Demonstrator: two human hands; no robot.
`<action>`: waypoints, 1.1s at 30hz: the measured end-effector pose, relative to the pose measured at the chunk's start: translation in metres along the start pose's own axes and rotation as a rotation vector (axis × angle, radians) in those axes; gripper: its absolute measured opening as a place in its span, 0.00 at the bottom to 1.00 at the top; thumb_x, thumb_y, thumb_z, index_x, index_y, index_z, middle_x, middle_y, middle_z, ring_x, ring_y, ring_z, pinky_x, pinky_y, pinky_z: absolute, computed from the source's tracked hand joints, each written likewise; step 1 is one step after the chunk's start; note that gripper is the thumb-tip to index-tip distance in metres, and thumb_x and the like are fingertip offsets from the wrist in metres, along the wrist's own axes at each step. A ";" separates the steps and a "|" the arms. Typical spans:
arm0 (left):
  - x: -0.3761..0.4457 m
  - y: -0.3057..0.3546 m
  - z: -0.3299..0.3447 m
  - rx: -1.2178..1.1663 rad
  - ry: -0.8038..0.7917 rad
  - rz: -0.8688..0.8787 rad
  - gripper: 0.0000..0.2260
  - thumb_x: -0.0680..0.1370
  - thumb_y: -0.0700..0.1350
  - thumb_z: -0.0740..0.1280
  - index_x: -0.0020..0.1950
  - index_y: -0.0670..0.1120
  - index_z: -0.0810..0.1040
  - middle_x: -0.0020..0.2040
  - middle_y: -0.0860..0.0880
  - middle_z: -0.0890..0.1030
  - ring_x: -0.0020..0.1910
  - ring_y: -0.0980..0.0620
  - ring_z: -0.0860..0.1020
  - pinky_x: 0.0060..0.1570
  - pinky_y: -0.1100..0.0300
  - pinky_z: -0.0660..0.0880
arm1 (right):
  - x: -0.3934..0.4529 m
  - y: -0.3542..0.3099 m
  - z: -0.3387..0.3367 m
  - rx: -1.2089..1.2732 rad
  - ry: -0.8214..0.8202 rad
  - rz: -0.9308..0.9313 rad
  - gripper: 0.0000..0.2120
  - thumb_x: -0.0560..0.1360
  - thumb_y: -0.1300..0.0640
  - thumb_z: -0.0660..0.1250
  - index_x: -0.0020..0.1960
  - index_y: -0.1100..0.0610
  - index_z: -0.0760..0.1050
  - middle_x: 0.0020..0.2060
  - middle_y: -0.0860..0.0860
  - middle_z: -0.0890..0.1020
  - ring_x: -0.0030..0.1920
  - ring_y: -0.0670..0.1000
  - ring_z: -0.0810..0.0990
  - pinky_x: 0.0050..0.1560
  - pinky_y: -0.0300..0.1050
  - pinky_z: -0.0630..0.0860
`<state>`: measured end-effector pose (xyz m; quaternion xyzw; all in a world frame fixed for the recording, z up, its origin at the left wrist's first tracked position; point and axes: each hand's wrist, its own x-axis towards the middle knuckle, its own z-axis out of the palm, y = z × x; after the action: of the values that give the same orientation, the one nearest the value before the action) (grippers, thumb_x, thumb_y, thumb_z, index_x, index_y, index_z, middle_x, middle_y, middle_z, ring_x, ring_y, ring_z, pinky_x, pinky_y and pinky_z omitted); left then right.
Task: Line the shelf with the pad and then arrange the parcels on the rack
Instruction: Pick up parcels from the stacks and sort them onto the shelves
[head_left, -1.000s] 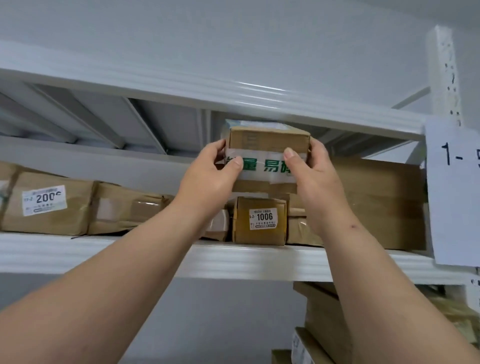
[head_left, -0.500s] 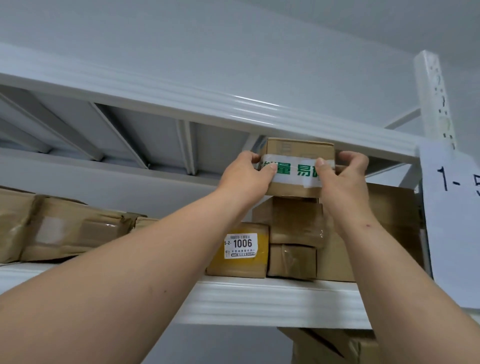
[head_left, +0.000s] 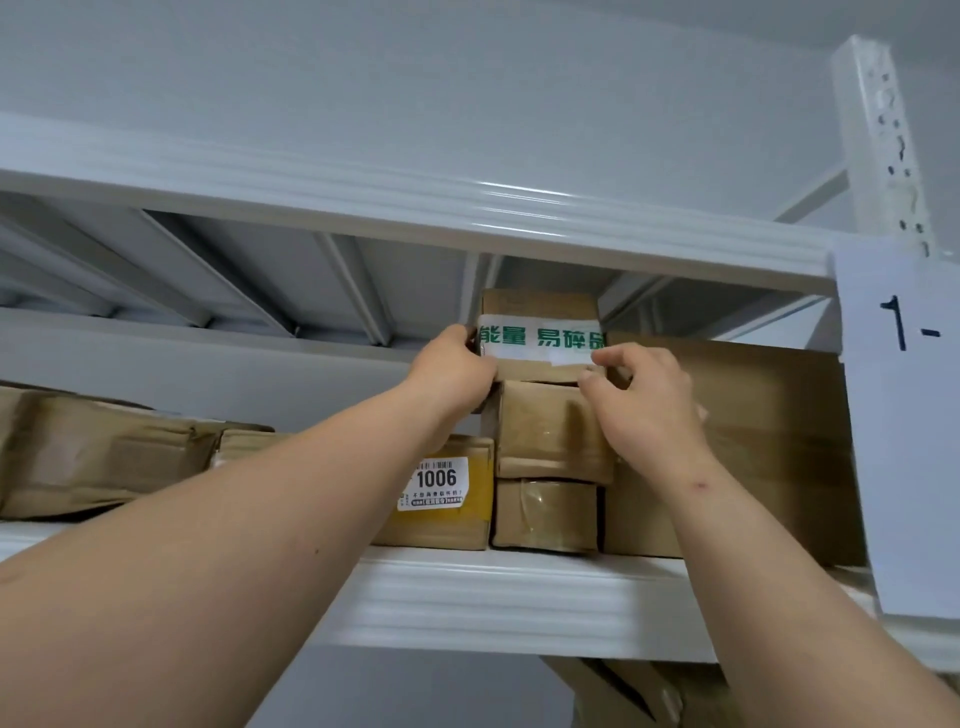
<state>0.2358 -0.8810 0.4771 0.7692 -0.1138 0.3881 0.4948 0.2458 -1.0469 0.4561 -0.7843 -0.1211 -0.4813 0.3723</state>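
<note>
We grasp the taped parcel (head_left: 540, 332) with left hand (head_left: 454, 371) and right hand (head_left: 644, 400), atop the stack near the white shelf's (head_left: 498, 597) right end, under a grey ceiling (head_left: 415, 78)

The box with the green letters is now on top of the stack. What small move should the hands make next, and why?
Probably let go and draw both hands back. The taped box appears to rest on the middle parcel, roughly in line with it and close under the upper shelf. The left hand holds its left edge; the right hand looks half released.
</note>
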 end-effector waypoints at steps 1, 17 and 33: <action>-0.001 -0.001 0.001 -0.002 -0.002 0.003 0.16 0.81 0.43 0.63 0.69 0.49 0.70 0.61 0.52 0.78 0.51 0.53 0.75 0.35 0.66 0.69 | -0.002 0.003 0.001 0.037 0.012 0.003 0.13 0.78 0.48 0.63 0.62 0.44 0.75 0.66 0.48 0.72 0.67 0.54 0.68 0.65 0.56 0.60; -0.044 -0.001 0.004 0.068 0.162 0.148 0.27 0.78 0.47 0.67 0.76 0.51 0.63 0.72 0.49 0.68 0.66 0.50 0.71 0.62 0.57 0.70 | -0.063 0.016 -0.010 0.381 0.105 -0.156 0.04 0.78 0.55 0.65 0.51 0.48 0.76 0.52 0.46 0.77 0.54 0.46 0.76 0.60 0.51 0.76; -0.257 -0.102 0.069 -0.073 0.027 -0.022 0.15 0.79 0.47 0.67 0.63 0.61 0.70 0.58 0.64 0.73 0.58 0.68 0.71 0.61 0.63 0.72 | -0.254 0.118 -0.009 0.412 0.103 0.154 0.09 0.77 0.56 0.66 0.48 0.42 0.75 0.48 0.41 0.78 0.50 0.42 0.77 0.52 0.48 0.78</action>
<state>0.1537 -0.9441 0.2113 0.7465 -0.1125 0.3886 0.5283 0.1756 -1.0917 0.1886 -0.6728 -0.1375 -0.4562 0.5659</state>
